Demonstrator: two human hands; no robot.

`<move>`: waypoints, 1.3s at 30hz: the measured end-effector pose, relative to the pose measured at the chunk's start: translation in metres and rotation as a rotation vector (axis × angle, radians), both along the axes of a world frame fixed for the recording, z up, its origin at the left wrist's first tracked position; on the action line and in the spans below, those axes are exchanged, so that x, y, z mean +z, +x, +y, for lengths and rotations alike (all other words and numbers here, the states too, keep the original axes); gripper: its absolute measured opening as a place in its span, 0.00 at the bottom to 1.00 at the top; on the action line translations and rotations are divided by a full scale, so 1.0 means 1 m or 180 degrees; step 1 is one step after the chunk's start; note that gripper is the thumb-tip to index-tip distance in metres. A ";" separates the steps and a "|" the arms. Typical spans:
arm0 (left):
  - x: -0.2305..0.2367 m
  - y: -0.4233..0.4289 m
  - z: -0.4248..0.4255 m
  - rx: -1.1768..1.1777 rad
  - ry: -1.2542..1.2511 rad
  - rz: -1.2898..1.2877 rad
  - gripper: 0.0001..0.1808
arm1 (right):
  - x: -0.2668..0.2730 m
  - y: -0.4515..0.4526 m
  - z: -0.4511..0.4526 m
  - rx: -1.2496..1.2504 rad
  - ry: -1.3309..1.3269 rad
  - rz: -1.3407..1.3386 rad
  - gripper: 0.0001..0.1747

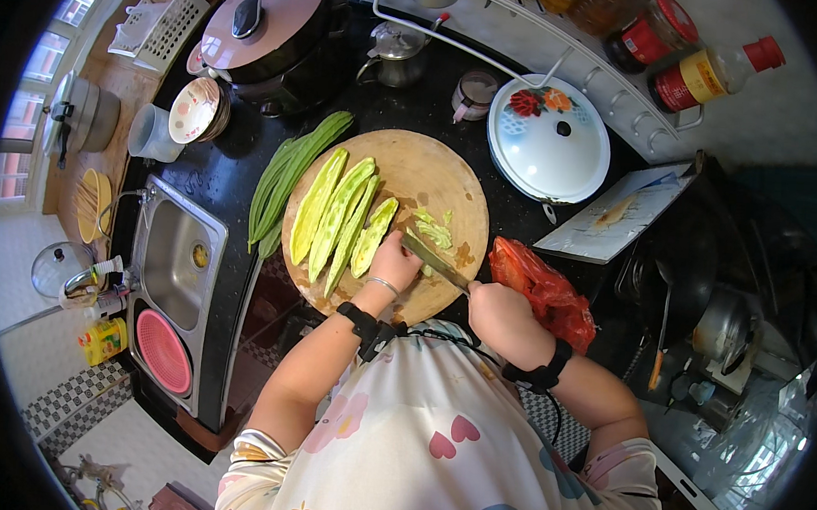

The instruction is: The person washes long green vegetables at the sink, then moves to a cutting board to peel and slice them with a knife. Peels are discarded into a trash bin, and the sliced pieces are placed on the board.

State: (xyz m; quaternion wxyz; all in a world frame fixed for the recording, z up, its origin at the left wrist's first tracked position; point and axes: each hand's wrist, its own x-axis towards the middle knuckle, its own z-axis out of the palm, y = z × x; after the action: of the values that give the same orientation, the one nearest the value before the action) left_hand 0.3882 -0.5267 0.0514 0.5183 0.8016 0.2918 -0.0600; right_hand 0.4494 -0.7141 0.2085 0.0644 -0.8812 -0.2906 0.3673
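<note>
A round wooden cutting board (454, 174) lies before me on the black counter. My right hand (505, 322) grips the handle of a kitchen knife (439, 263), whose blade points left across the board. Close to the blade's tip, my left hand (395, 263) has bent fingers around a piece of green gourd that they mostly hide. Thin gourd slices (436, 232) lie just beyond the blade. Left of them are several long, split gourd pieces (341, 210), pale green with a soft core. Whole ridged green gourds (295, 169) rest against the board's left edge.
A red plastic bag (545, 290) is right of the board. Farther back stand a lidded enamel basin (548, 141), a metal teapot (395, 53) and a large lidded cooker (274, 40). Stacked bowls (194, 110) and a steel sink (172, 263) are left. A bottle rack (564, 62) hangs above.
</note>
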 end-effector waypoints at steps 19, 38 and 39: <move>0.000 -0.002 -0.002 0.0059 0.0256 -0.0109 0.16 | 0.005 0.001 0.000 0.0018 0.0220 -0.0063 0.10; 0.003 -0.003 -0.005 0.0173 0.0134 -0.0030 0.17 | 0.000 -0.003 0.003 0.0054 0.0097 -0.0029 0.09; 0.012 -0.001 -0.004 0.0163 0.0092 -0.0055 0.17 | -0.004 -0.002 0.004 0.0051 0.0123 -0.0018 0.09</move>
State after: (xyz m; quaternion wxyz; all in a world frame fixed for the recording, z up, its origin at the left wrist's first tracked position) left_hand 0.3872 -0.5309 0.0630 0.5106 0.8018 0.3086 -0.0356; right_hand 0.4477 -0.7098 0.2044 0.0776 -0.8784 -0.3049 0.3597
